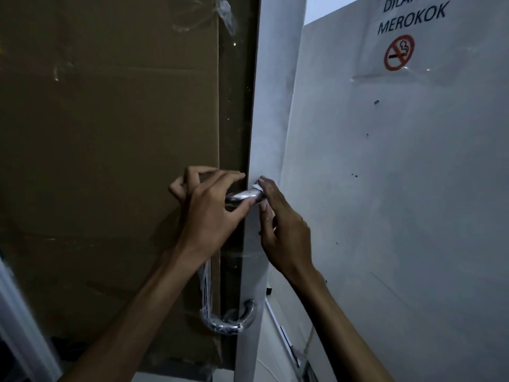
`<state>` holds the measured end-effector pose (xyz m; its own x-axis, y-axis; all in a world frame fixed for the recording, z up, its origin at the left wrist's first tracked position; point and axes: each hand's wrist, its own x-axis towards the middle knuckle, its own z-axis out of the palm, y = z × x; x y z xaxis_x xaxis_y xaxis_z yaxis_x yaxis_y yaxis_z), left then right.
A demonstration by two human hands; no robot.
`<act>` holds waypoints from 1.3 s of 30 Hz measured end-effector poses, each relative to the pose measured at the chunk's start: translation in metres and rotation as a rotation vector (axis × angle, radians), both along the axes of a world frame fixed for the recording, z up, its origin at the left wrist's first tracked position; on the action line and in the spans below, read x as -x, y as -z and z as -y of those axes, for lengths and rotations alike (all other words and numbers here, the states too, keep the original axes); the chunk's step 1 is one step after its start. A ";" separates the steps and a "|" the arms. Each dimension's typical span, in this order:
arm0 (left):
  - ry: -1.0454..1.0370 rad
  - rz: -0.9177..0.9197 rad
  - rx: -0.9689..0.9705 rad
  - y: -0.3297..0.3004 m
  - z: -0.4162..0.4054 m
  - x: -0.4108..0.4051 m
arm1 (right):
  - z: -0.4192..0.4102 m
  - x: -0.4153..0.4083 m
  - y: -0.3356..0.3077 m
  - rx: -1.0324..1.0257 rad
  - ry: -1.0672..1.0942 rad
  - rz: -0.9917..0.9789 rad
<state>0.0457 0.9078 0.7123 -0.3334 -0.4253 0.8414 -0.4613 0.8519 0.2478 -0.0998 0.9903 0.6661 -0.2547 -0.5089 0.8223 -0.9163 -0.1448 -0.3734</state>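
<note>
Currently, the left hand grips the upper bend of the chrome door handle, thumb beneath it. The right hand pinches a white scrap of wrapping where the handle meets the white door stile. Clear film clings to the handle's lower curve, beside the cardboard.

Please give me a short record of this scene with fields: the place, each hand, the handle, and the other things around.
place: white door frame beside a pale wall
left hand: holds the top bend of the door handle
right hand: pinches a white scrap of wrap at the handle's top end
handle state: chrome, upright; plastic film covers its lower part
left of frame: brown cardboard
on wall: no-smoking sign, word MEROKOK readable
</note>
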 end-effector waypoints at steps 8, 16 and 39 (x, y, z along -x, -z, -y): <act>0.011 -0.047 -0.060 0.000 0.002 0.008 | 0.011 0.019 -0.006 -0.032 -0.172 0.138; 0.034 -0.055 -0.151 -0.001 0.000 0.010 | 0.010 0.022 -0.009 0.063 -0.302 0.390; 0.113 -0.050 -0.347 -0.010 0.002 0.001 | 0.000 -0.050 -0.048 0.118 -0.410 1.869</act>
